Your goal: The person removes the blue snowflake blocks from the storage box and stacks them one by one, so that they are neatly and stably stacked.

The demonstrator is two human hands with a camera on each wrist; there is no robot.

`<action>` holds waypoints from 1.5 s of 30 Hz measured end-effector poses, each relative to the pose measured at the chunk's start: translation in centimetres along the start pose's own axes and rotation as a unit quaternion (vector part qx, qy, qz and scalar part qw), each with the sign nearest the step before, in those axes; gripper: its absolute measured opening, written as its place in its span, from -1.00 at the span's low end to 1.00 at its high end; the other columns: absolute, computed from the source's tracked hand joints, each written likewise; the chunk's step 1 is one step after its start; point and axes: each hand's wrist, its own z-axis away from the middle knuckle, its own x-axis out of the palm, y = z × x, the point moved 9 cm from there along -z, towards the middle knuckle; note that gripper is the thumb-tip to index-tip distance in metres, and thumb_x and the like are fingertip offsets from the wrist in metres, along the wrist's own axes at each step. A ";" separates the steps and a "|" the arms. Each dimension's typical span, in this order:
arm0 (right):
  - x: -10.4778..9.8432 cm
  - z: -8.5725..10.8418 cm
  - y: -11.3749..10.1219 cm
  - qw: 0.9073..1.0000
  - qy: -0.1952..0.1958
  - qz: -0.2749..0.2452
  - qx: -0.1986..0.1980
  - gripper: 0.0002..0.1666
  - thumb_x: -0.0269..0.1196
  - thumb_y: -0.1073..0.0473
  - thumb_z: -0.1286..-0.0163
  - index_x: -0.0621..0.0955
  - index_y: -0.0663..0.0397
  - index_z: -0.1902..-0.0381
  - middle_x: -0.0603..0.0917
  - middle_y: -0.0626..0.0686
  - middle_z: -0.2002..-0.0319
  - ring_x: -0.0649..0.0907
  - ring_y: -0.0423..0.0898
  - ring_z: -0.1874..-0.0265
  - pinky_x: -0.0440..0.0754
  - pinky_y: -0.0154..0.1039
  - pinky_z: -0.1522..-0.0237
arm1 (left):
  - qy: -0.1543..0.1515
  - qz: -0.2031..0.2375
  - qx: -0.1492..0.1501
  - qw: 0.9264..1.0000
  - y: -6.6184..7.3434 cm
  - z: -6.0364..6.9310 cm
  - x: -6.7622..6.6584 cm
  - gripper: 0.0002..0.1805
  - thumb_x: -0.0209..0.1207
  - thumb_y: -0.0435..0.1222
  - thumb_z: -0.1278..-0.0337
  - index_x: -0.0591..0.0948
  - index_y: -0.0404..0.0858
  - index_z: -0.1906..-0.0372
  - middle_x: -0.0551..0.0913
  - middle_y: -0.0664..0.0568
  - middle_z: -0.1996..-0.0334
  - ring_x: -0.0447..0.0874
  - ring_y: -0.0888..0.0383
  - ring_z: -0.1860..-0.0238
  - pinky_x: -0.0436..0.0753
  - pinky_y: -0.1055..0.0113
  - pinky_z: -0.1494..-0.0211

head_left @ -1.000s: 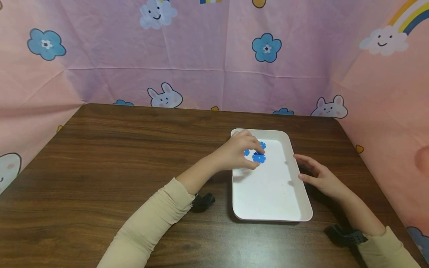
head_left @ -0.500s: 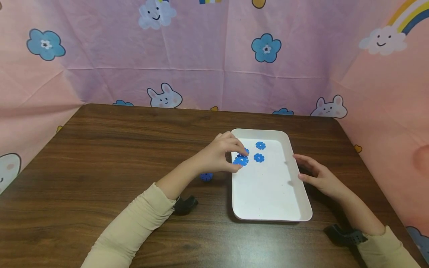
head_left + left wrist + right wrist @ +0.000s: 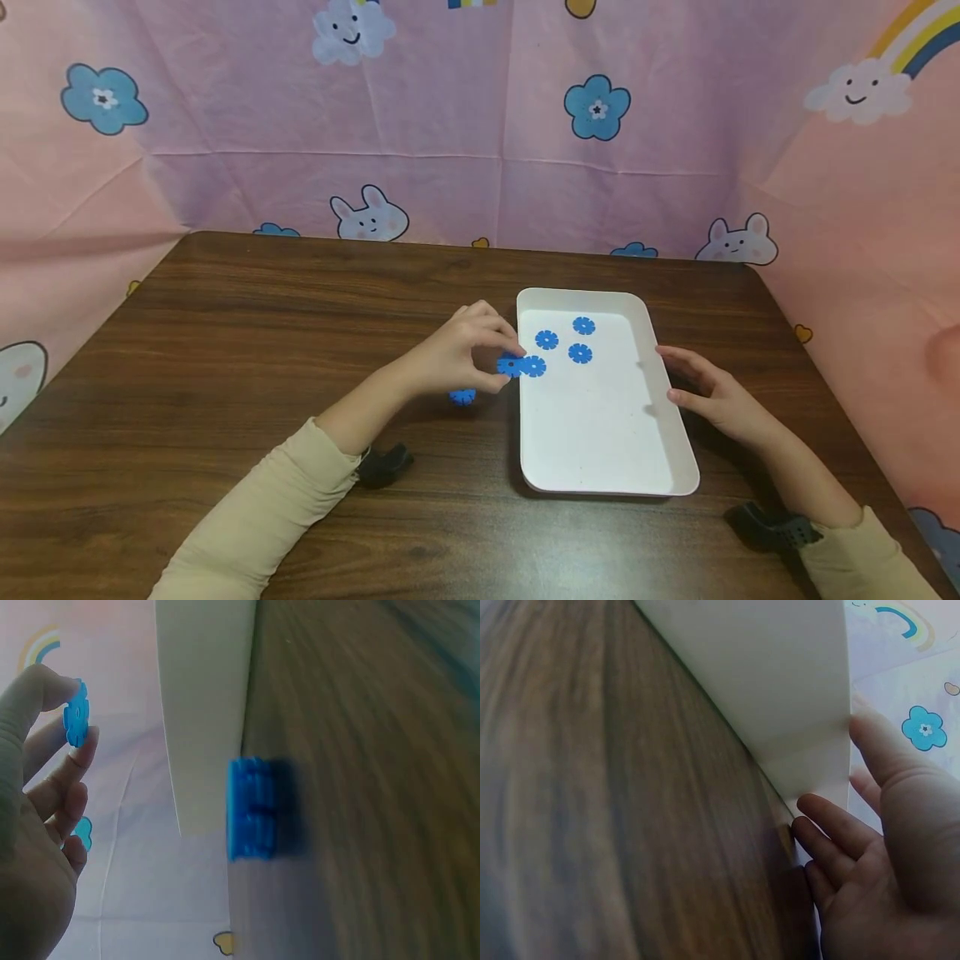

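My left hand (image 3: 468, 350) pinches a blue notched snowflake disc (image 3: 511, 365) between thumb and fingers, at the tray's left rim. The left wrist view shows the same disc (image 3: 76, 716) held up edge-on. Several like discs lie flat inside the white tray (image 3: 607, 442); the one nearest the hand is a blue disc (image 3: 533, 367) beside the left wall. Outside the tray, under the left wrist, blue discs in a short stack (image 3: 251, 810) stand on the table. My right hand (image 3: 723, 400) touches the tray's right wall with loosely spread fingers.
The dark wooden table (image 3: 262, 350) carries the tray right of centre. A patterned pink and purple cloth (image 3: 450, 117) hangs behind and at the sides. Black wrist bands (image 3: 386, 465) are worn on both arms.
The left hand has moved leftward from over the tray to its left rim. Discs it covered before now show in the tray, as does the stack on the table. The right hand stays.
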 end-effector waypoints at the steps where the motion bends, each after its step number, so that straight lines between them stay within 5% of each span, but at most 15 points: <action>1: 0.0 0.0 0.0 1.000 0.000 -0.002 -0.002 -0.31 0.20 0.34 -0.35 0.24 0.20 -0.39 0.29 0.32 -0.32 0.35 -0.39 -0.16 0.33 -0.52 -0.04 | -0.001 0.001 -0.002 1.000 -0.1 0.2 -0.1 -0.72 0.44 -0.35 0.20 0.76 -0.18 0.23 0.63 0.20 0.22 0.33 0.24 0.11 0.30 0.14 0.03; 29: 0.0 0.1 0.1 1.000 0.002 0.013 -0.005 -0.31 0.20 0.33 -0.36 0.24 0.19 -0.39 0.30 0.31 -0.32 0.36 -0.42 -0.14 0.33 -0.53 -0.04 | -0.035 -0.006 -0.070 0.997 -3.6 5.7 -0.6 -0.70 0.47 -0.25 0.15 0.77 -0.11 0.18 0.61 0.30 0.16 0.35 0.22 0.06 0.28 0.11 0.01; 45: -0.1 0.0 0.0 1.000 0.001 0.016 -0.001 -0.32 0.20 0.32 -0.35 0.25 0.20 -0.38 0.30 0.30 -0.33 0.35 -0.39 -0.16 0.31 -0.52 -0.04 | -0.047 -0.007 -0.087 0.995 -4.5 6.2 -0.2 -0.72 0.48 -0.22 0.14 0.77 -0.09 0.21 0.62 0.32 0.16 0.35 0.24 0.06 0.23 0.12 0.00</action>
